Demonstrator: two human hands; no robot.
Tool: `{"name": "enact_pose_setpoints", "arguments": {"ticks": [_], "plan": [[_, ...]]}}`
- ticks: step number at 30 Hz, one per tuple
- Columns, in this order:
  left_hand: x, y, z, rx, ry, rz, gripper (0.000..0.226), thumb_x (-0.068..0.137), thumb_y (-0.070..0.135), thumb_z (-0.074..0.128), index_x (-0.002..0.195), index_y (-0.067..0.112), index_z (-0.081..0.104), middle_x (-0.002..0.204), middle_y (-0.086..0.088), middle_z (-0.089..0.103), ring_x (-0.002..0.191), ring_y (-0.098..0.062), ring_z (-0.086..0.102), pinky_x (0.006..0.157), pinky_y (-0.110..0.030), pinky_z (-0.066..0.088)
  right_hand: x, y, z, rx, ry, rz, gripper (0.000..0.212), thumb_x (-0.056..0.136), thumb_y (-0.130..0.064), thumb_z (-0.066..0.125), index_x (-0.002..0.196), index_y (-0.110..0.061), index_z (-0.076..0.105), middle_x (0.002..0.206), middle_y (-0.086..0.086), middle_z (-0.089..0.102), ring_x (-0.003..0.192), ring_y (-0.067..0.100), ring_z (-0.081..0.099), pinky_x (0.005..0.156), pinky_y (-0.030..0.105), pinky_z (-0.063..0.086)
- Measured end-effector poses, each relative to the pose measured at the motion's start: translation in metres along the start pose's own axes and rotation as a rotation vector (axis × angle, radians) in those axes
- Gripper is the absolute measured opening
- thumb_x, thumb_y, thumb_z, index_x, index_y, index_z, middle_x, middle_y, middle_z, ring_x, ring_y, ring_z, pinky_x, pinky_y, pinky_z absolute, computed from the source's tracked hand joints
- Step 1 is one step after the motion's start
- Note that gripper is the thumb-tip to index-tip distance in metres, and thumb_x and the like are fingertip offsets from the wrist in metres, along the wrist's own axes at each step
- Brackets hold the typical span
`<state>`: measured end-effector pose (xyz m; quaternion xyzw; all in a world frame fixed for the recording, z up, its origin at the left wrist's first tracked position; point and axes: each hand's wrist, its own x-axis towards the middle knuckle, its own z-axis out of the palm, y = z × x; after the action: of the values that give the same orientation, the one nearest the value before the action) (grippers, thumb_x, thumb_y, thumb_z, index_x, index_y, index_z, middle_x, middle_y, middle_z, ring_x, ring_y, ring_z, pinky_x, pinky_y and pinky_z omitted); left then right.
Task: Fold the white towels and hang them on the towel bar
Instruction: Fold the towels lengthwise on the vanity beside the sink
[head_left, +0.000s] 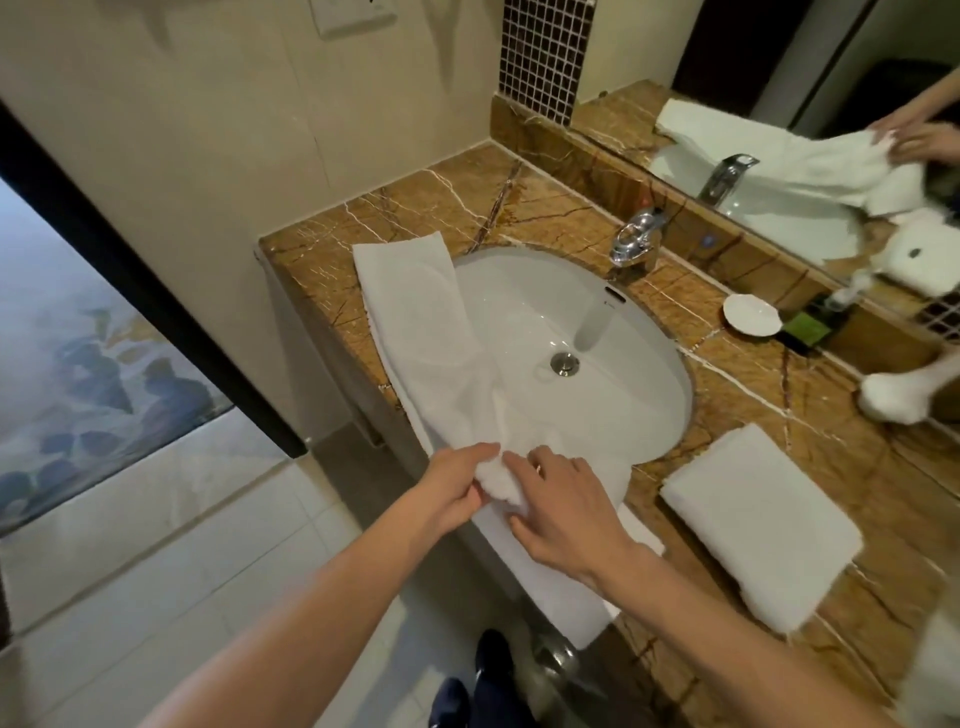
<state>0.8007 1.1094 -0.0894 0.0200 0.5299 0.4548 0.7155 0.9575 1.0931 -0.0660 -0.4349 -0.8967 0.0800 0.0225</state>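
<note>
A long white towel (421, 332) lies stretched along the left rim of the sink (613, 332), running from the far counter corner to the front edge and hanging over it. Its middle is bunched up at the front rim. My left hand (460, 486) pinches that bunched fold from the left. My right hand (563, 512) rests on the towel beside it, fingers spread and fairly straight. A second white towel (761, 525), folded into a neat rectangle, lies on the marble counter (810, 415) to the right of the sink. No towel bar is in view.
A chrome tap (636, 239) stands behind the basin. A small white dish (751, 313) and a dark green item (810, 327) sit at the back right by the mirror (779, 78). Another white cloth (893, 397) lies far right. Tiled floor lies to the left.
</note>
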Motion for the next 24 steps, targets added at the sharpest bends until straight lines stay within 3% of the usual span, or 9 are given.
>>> {"name": "enact_pose_setpoints", "arguments": {"ticks": [3, 5, 8, 10, 12, 16, 19, 22, 24], "plan": [[-0.002, -0.003, 0.004, -0.038, -0.039, 0.012, 0.029, 0.087, -0.005, 0.058, 0.116, -0.005, 0.058, 0.098, -0.018, 0.071, 0.084, -0.028, 0.070, 0.062, -0.036, 0.058, -0.013, 0.006, 0.003, -0.010, -0.023, 0.141, 0.067, 0.082, -0.043, 0.059, 0.139, -0.019, 0.035, 0.117, 0.009, 0.058, 0.104, 0.027, 0.055, 0.098, 0.043, 0.040], [-0.009, -0.007, 0.007, -0.062, -0.062, 0.018, 0.030, 0.086, -0.009, 0.056, 0.116, -0.005, 0.057, 0.100, -0.019, 0.070, 0.087, -0.030, 0.069, 0.064, -0.039, 0.058, -0.020, 0.009, 0.003, -0.025, -0.060, 0.235, 0.069, 0.083, -0.039, 0.061, 0.142, -0.019, 0.032, 0.128, 0.009, 0.053, 0.115, 0.027, 0.049, 0.107, 0.042, 0.031], [-0.017, -0.012, 0.009, -0.070, -0.078, 0.035, 0.035, 0.085, -0.014, 0.054, 0.119, -0.006, 0.054, 0.104, -0.022, 0.069, 0.089, -0.033, 0.069, 0.061, -0.040, 0.059, -0.029, 0.011, -0.006, 0.000, -0.069, 0.303, 0.044, 0.088, -0.031, 0.056, 0.128, -0.019, 0.044, 0.122, 0.005, 0.057, 0.107, 0.022, 0.052, 0.097, 0.037, 0.038], [-0.022, -0.015, 0.012, -0.070, -0.083, 0.062, 0.042, 0.085, -0.015, 0.053, 0.124, -0.003, 0.051, 0.116, -0.023, 0.064, 0.100, -0.037, 0.065, 0.067, -0.042, 0.059, -0.034, 0.010, -0.014, -0.034, -0.052, 0.296, 0.027, 0.089, -0.027, 0.051, 0.114, -0.019, 0.048, 0.113, 0.004, 0.058, 0.097, 0.022, 0.053, 0.084, 0.035, 0.039], [-0.026, -0.023, 0.012, -0.077, -0.094, 0.063, 0.045, 0.084, -0.015, 0.054, 0.125, 0.002, 0.050, 0.120, -0.022, 0.062, 0.106, -0.039, 0.062, 0.071, -0.046, 0.058, -0.039, 0.005, -0.021, -0.066, -0.042, 0.282, 0.022, 0.091, -0.028, 0.049, 0.110, -0.018, 0.048, 0.109, 0.004, 0.057, 0.094, 0.021, 0.052, 0.080, 0.034, 0.038], [-0.040, -0.045, 0.009, -0.023, -0.123, -0.052, 0.037, 0.085, 0.001, 0.064, 0.121, 0.005, 0.057, 0.110, -0.020, 0.068, 0.101, -0.034, 0.066, 0.071, -0.046, 0.057, -0.046, -0.014, -0.027, -0.108, -0.066, 0.254, 0.023, 0.091, -0.023, 0.054, 0.112, -0.015, 0.050, 0.106, 0.007, 0.056, 0.094, 0.024, 0.054, 0.080, 0.035, 0.043], [-0.045, -0.058, 0.005, -0.034, -0.178, -0.100, 0.042, 0.085, 0.014, 0.069, 0.124, 0.004, 0.058, 0.117, -0.018, 0.067, 0.104, -0.031, 0.066, 0.080, -0.044, 0.056, -0.055, -0.031, -0.025, -0.112, -0.018, 0.200, 0.028, 0.083, -0.028, 0.065, 0.105, -0.013, 0.059, 0.093, 0.006, 0.059, 0.080, 0.024, 0.058, 0.070, 0.036, 0.045], [-0.046, -0.064, 0.000, -0.065, -0.156, -0.103, 0.057, 0.077, 0.011, 0.073, 0.129, 0.002, 0.053, 0.124, -0.020, 0.062, 0.112, -0.034, 0.061, 0.096, -0.045, 0.050, -0.070, -0.039, -0.020, 0.005, -0.036, 0.105, 0.035, 0.094, -0.046, 0.038, 0.103, -0.017, 0.056, 0.093, 0.002, 0.054, 0.075, 0.020, 0.054, 0.069, 0.035, 0.046], [-0.046, -0.068, -0.004, -0.104, -0.155, -0.101, 0.061, 0.074, 0.004, 0.069, 0.132, -0.001, 0.049, 0.125, -0.023, 0.060, 0.113, -0.038, 0.060, 0.095, -0.047, 0.050, -0.074, -0.032, -0.021, 0.096, -0.073, 0.153, 0.042, 0.096, -0.049, 0.027, 0.101, -0.020, 0.057, 0.093, -0.001, 0.055, 0.075, 0.016, 0.053, 0.071, 0.034, 0.046]]}}
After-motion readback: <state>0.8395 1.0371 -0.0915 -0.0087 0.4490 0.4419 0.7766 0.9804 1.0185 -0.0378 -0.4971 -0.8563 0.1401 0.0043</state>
